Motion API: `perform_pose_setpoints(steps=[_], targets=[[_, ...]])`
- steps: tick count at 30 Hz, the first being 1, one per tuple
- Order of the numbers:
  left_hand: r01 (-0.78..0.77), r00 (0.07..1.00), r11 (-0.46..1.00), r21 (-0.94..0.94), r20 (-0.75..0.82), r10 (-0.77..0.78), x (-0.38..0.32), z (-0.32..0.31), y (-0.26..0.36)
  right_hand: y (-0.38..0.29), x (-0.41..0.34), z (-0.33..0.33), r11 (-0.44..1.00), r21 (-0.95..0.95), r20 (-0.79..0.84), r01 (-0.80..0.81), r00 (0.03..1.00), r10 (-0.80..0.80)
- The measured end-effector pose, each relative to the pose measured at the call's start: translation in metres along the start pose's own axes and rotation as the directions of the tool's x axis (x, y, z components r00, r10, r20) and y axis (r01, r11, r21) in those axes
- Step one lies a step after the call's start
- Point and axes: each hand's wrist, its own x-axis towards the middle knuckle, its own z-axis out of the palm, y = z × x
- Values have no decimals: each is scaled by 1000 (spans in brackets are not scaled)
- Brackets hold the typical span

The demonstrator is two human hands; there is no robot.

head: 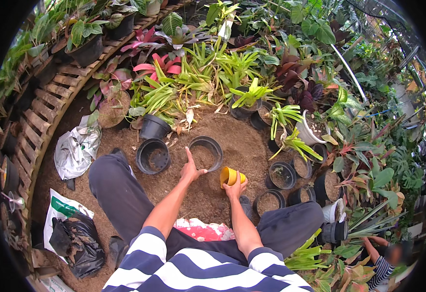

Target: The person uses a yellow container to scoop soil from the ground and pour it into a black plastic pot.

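My right hand (236, 185) grips a small yellow pot (229, 176), tilted on its side with its mouth facing left. My left hand (192, 167) is spread at the near left rim of a black plastic pot (218, 149), thumb and forefinger apart along its edge. Soil lies inside that pot, as far as I can see. Just left of it stands another black pot (153, 156) with holes in its base and a little soil in it. Loose brown soil (242, 142) covers the ground around both hands.
A black pot (154, 127) lies tipped behind, beside uprooted green bromeliads (160, 102). Several soil-filled pots (268, 203) stand at right. Plastic bags (78, 149) and a black bag (78, 241) lie at left, near a slatted wooden bench (47, 100). Another person (380, 259) is at lower right.
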Motion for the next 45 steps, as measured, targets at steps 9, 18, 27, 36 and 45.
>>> perform_pose_setpoints(steps=[9, 18, 27, 36, 45], targets=[[-24, 1000, 1000, -19, -13, 24, -1, -2, -2, -34, 11, 5, 992, -27, 115, -127, 985, 129], [5, 1000, 1000, -28, 15, -4, -2, -8, 0, -37, 18, 5, 994, -43, 184, -104, 977, 110], [4, 1000, 1000, -25, 16, -4, 0, -6, 0, -8, 34, -9, 620, 665, 371, -416, 905, 209], [-38, 999, 999, -38, -11, 38, 8, 5, -8, -15, 86, -54, 588, 804, -6, -91, 987, 161], [-61, 998, 998, -28, -32, 60, 8, 5, -10, -112, 37, -42, 931, 97, -324, 353, 896, -306]])
